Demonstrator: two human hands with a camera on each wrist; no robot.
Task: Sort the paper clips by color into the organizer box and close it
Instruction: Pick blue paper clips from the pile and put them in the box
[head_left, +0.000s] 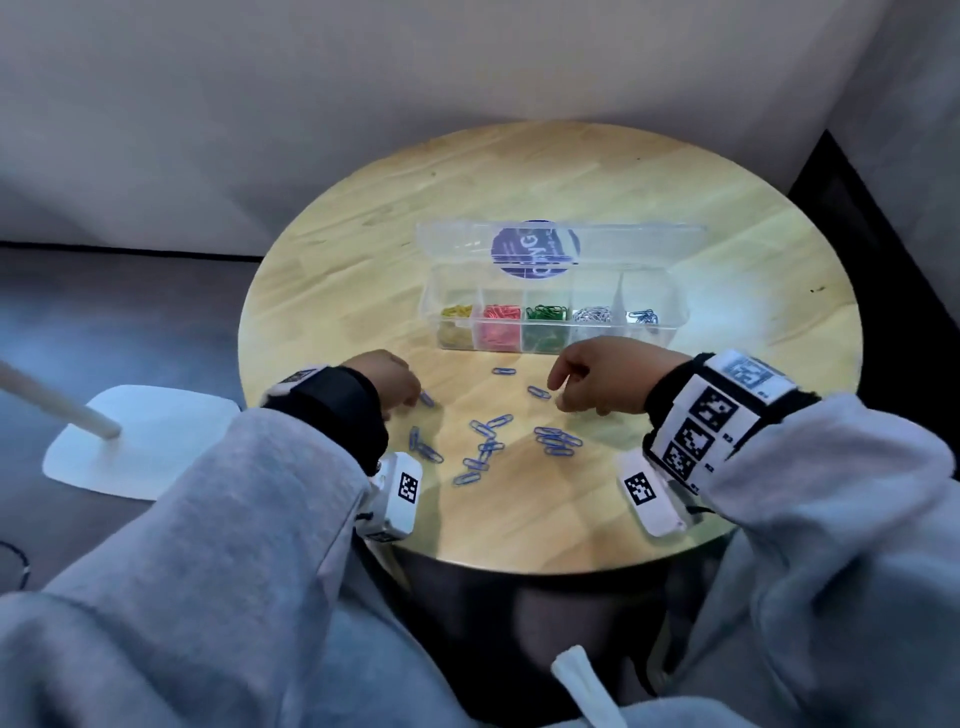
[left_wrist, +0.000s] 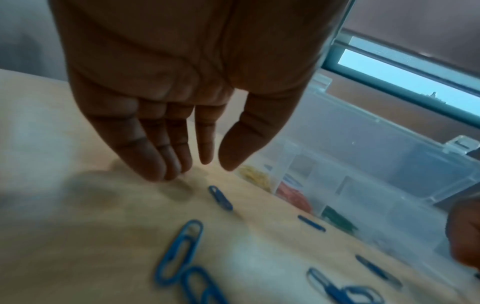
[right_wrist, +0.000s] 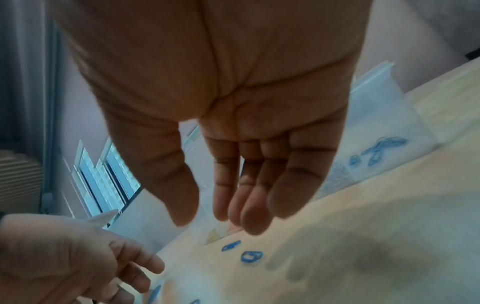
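A clear organizer box (head_left: 550, 347) stands open on the round wooden table (head_left: 519, 171), its lid (head_left: 639, 244) tipped back. Its compartments hold yellow, red, green, silver and a few blue clips (head_left: 644, 316). Several loose blue paper clips (head_left: 488, 447) lie in front of the box. My left hand (head_left: 410, 396) hovers over the leftmost clips, its relaxed fingers (left_wrist: 155, 164) pointing down at the wood beside one blue clip (left_wrist: 220, 197), holding nothing. My right hand (head_left: 558, 395) hangs empty above two blue clips (right_wrist: 251, 256), fingers straight.
A white lamp base (head_left: 140, 441) with a slanted pole sits on the floor left of the table. Walls close in behind and at right. The table's near edge (head_left: 519, 566) lies just past my wrists, above my lap.
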